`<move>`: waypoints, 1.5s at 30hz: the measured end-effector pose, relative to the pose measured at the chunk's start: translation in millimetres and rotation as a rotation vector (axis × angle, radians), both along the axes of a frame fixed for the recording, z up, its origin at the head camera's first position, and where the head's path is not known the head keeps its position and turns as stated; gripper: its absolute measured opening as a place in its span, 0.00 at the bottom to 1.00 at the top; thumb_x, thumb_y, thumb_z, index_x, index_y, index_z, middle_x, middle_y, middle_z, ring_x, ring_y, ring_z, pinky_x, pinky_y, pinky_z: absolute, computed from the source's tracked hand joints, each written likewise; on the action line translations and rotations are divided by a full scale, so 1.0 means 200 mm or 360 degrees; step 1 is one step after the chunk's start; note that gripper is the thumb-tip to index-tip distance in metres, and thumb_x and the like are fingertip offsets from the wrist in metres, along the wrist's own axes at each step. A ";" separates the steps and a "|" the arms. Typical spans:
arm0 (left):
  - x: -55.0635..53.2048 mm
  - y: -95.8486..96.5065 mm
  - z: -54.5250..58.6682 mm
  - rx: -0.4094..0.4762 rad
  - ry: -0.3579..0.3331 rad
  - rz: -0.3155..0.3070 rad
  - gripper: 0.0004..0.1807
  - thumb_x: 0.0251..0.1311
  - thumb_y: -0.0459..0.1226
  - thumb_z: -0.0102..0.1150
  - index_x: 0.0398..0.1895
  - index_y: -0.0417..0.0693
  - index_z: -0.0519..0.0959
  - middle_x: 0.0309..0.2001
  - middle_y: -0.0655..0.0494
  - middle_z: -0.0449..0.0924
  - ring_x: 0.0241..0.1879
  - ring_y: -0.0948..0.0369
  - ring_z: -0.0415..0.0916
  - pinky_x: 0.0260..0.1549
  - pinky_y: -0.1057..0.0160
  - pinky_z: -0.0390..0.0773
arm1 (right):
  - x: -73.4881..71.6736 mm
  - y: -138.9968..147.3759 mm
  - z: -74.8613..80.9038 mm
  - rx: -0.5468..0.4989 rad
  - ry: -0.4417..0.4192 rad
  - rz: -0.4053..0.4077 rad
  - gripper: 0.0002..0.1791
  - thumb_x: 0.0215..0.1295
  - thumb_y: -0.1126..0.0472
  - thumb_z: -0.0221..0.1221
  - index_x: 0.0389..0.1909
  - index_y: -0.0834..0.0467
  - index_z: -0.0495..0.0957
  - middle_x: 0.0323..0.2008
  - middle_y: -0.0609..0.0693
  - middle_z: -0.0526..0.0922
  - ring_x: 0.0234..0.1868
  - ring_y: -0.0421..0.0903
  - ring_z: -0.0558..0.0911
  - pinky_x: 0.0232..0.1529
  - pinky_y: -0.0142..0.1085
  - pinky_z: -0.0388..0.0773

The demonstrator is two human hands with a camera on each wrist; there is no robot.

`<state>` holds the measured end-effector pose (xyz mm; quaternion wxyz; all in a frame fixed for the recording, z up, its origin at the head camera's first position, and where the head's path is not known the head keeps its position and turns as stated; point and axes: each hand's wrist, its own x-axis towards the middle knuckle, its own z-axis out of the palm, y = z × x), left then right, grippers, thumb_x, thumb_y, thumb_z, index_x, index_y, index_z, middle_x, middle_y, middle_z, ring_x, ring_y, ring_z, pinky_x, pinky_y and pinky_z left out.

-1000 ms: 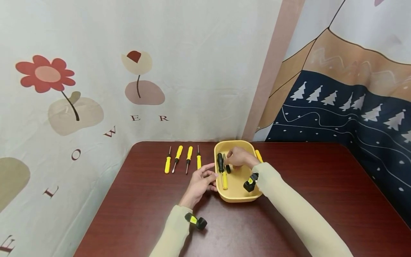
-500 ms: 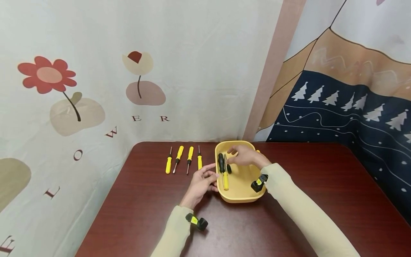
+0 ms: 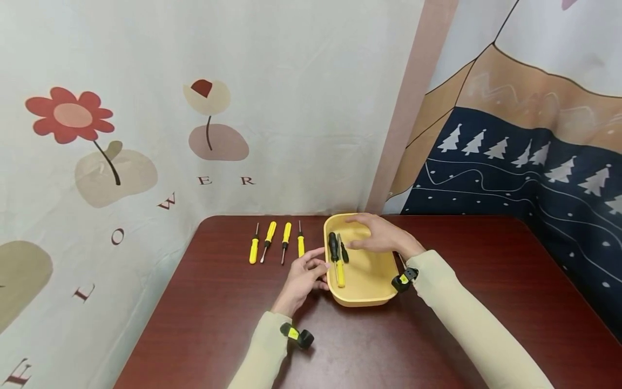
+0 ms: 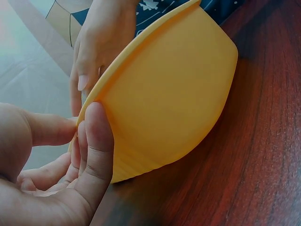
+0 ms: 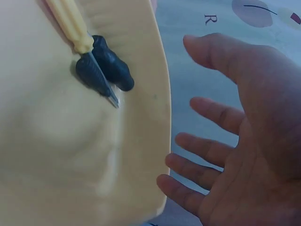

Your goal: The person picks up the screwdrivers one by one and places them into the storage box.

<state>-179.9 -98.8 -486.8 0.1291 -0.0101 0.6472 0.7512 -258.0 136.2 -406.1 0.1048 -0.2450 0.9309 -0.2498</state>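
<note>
My left hand (image 3: pixel 300 276) has its fingers clamped on the left rim of a yellow plastic bin (image 3: pixel 373 275), which sits at the far edge of the surface (image 3: pixel 218 329), a dark red-brown wood-grain top with rounded far corners and a soft sheen nearest me. My right hand (image 3: pixel 381 236) hovers over the bin's far right part, fingers spread well apart. Inside, along the left wall, I can make out a large black-handled screwdriver (image 3: pixel 333 246), a yellow-handled screwdriver (image 3: pixel 340 274) and a small black-handled screwdriver (image 3: pixel 344 253); from the right wrist, the yellow one's shaft runs between the two black handles.

To the left of the bin, four yellow-and-black screwdrivers (image 3: pixel 286 233) lie in a spaced row on the surface, the outer two with shafts pointing away from me, the middle two with shafts towards me. Both arms wear cream sleeves (image 3: pixel 459 310) with black cameras at the wrists.

Behind the surface hangs a pale curtain (image 3: pixel 306 97) printed with a red flower (image 3: pixel 73 114), a tulip (image 3: pixel 209 97) and scattered letters. A dusty-pink stripe (image 3: pixel 413 97) divides it from the right-hand section, where tan mountains (image 3: pixel 515 86) rise above navy ground (image 3: pixel 476 178) and white trees (image 3: pixel 497 149)
</note>
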 end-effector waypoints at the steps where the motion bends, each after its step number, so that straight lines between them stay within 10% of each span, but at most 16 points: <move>1: 0.00 0.00 0.00 -0.0002 0.0000 0.0000 0.29 0.69 0.29 0.60 0.73 0.41 0.69 0.37 0.54 0.77 0.27 0.62 0.76 0.23 0.65 0.84 | 0.00 0.01 0.00 0.0003 0.0016 0.0001 0.39 0.64 0.45 0.67 0.75 0.50 0.68 0.76 0.58 0.65 0.77 0.61 0.64 0.76 0.60 0.63; 24: 0.01 0.00 0.01 -0.0004 0.0028 0.0008 0.29 0.69 0.27 0.58 0.72 0.41 0.69 0.37 0.53 0.77 0.27 0.61 0.76 0.23 0.65 0.84 | -0.01 0.19 -0.02 -0.0006 -0.0002 -0.0240 0.51 0.62 0.39 0.67 0.80 0.53 0.57 0.82 0.63 0.48 0.81 0.67 0.49 0.75 0.72 0.53; 45: 0.00 -0.01 0.00 0.0005 0.0022 0.0002 0.28 0.69 0.29 0.59 0.72 0.42 0.69 0.39 0.51 0.78 0.27 0.61 0.76 0.23 0.65 0.84 | -0.07 0.34 -0.09 -0.0166 -0.0193 -0.0581 0.45 0.76 0.38 0.51 0.81 0.61 0.50 0.78 0.68 0.56 0.73 0.67 0.67 0.71 0.64 0.69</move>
